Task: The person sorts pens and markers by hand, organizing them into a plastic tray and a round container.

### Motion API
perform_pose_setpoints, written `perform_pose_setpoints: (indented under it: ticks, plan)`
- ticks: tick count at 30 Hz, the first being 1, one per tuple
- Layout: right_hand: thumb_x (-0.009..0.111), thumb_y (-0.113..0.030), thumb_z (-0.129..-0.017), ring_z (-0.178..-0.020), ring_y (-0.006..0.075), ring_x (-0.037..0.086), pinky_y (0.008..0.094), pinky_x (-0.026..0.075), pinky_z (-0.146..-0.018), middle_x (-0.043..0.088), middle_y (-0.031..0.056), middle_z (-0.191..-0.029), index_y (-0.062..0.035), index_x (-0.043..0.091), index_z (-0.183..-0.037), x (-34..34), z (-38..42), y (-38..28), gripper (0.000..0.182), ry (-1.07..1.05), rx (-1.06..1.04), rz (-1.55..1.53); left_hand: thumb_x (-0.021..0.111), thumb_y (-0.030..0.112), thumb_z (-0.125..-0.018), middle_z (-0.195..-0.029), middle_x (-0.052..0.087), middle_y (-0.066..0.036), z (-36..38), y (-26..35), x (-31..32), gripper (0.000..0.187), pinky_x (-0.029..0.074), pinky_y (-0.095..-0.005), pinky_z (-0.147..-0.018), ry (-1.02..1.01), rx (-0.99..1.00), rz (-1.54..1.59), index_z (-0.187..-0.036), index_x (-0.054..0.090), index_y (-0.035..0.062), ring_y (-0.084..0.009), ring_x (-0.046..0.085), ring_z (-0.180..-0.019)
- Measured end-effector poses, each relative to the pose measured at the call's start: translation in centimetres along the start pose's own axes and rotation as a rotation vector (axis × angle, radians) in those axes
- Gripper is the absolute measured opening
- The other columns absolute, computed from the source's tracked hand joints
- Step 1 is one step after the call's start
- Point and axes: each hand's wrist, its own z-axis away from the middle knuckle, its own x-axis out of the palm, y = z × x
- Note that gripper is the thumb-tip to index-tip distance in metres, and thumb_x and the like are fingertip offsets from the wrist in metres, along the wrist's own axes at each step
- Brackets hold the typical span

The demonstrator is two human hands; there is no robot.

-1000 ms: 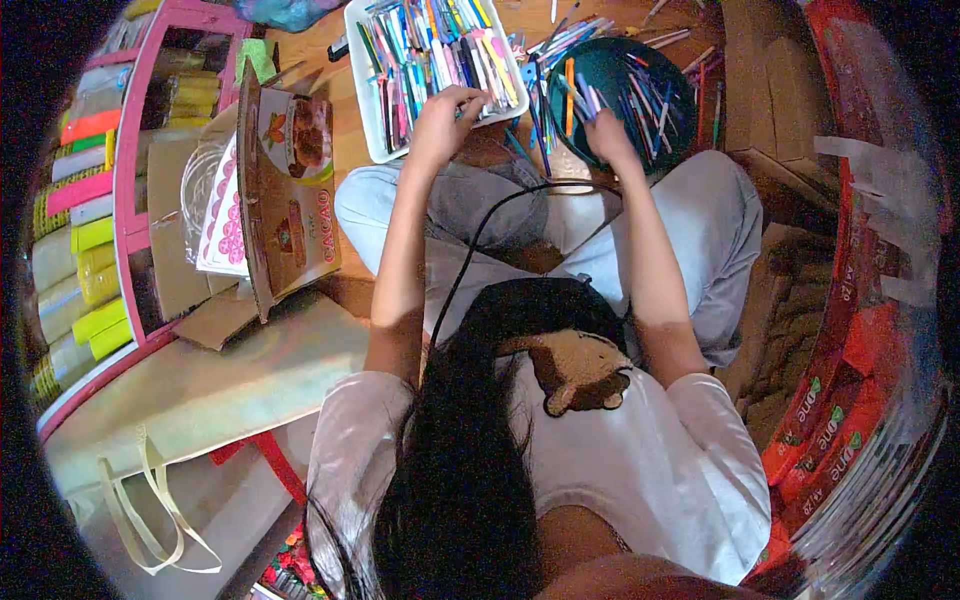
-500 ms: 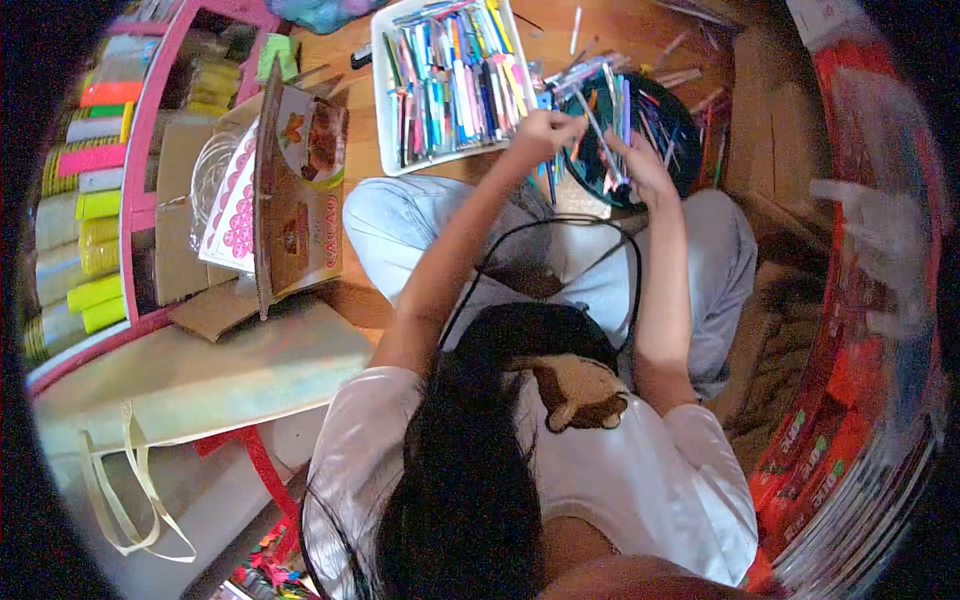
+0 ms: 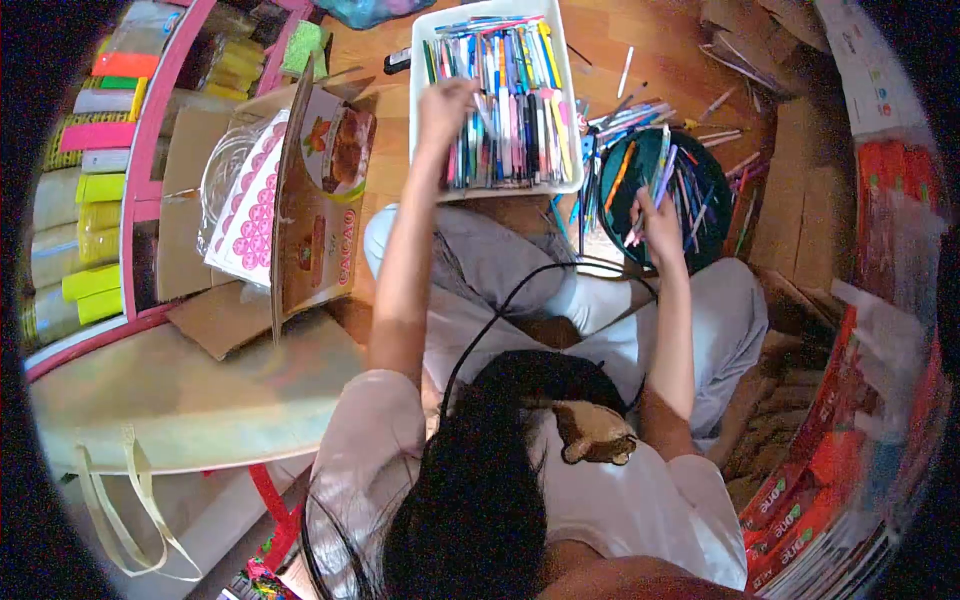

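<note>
My left hand (image 3: 447,110), a little smeared by motion, is over the left part of the white tray (image 3: 574,180). Its fingers pinch what looks like a pale pen (image 3: 485,115). Many pens and markers (image 3: 510,130) lie side by side in that tray, in two rows. My right hand (image 3: 655,228) is closed around a few pens (image 3: 661,178), one of them purple, above the left side of a dark green round basin (image 3: 712,160). More pens and pencils (image 3: 695,195) lie loosely inside the basin, partly hidden by the hand.
Loose pens (image 3: 635,118) are scattered on the wooden floor (image 3: 610,40) around the basin. An open cardboard box (image 3: 325,225) stands at left, beside a pink shelf (image 3: 150,150) of packaged goods. Red boxes (image 3: 800,500) line the right side. My crossed legs (image 3: 700,310) border the basin.
My left hand has moved left, away from my right hand and over the tray, carrying a pen. My right hand stays at the basin with its pens. The camera view has shifted slightly.
</note>
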Motion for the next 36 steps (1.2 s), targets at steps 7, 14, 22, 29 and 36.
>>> perform_pose_setpoints:
  ticks: [7, 14, 22, 29, 36]
  plan:
    - [0.049, -0.023, -0.086, -0.049, 0.0054, 0.044, 0.0186, 0.033, -0.037, 0.046, -0.0025, -0.063, -0.0084, 0.044, -0.089, 1.2, -0.8, -0.3, 0.016, -0.025, 0.090, 0.013, 0.070, 0.035, -0.065, -0.058, 0.060, -0.009, -11.1, -5.2, -1.7, 0.035, 0.043, -0.0292, -0.050, 0.007, 0.083, -0.436, -0.072, 0.066, 0.0016, -0.0153, 0.054, -0.048]
    - [0.046, -0.027, -0.088, -0.041, 0.0049, 0.038, 0.0187, 0.029, -0.036, 0.045, -0.0018, -0.057, -0.0096, 0.045, -0.087, 1.5, -0.7, 0.1, 0.018, 0.060, 0.108, 0.096, 0.073, 0.035, -0.059, -0.059, 0.060, -0.013, -12.4, -7.6, 1.0, 0.034, 0.046, -0.0349, -0.055, 0.074, 0.124, -0.624, -0.062, 0.062, 0.0029, -0.0246, 0.059, -0.056]
    - [0.049, -0.023, -0.087, -0.055, 0.0071, 0.044, 0.0207, 0.035, -0.047, 0.045, -0.0018, -0.065, -0.0065, 0.044, -0.088, 4.5, 0.2, -2.8, 0.018, -0.122, 0.126, -0.117, 0.064, 0.033, -0.072, -0.070, 0.062, -0.010, -7.9, -4.0, 1.0, 0.033, 0.046, -0.0318, -0.059, -0.031, 0.063, -0.162, -0.082, 0.064, 0.0018, -0.0199, 0.060, -0.064]
    - [0.044, -0.025, -0.089, -0.056, 0.0080, 0.043, 0.0223, 0.035, -0.050, 0.044, -0.0020, -0.063, -0.0064, 0.046, -0.086, 14.9, -4.7, -5.6, 0.019, -0.513, 0.030, 0.048, 0.055, 0.028, -0.083, -0.084, 0.062, -0.005, -1.2, -1.5, 0.5, 0.033, 0.045, -0.0245, -0.072, -0.716, 0.055, 0.241, -0.098, 0.059, -0.0006, -0.0132, 0.057, -0.077]
    - [0.043, -0.024, -0.089, -0.053, 0.0107, 0.048, 0.0233, 0.041, -0.048, 0.050, 0.0023, -0.063, -0.0043, 0.048, -0.085, 18.9, -8.0, -6.1, 0.021, -0.378, 0.148, 0.042, 0.059, 0.030, -0.078, -0.074, 0.061, -0.006, -4.1, -3.7, -0.4, 0.033, 0.045, -0.0241, -0.058, -0.359, -0.209, 0.433, -0.090, 0.062, -0.0005, -0.0106, 0.056, -0.064]
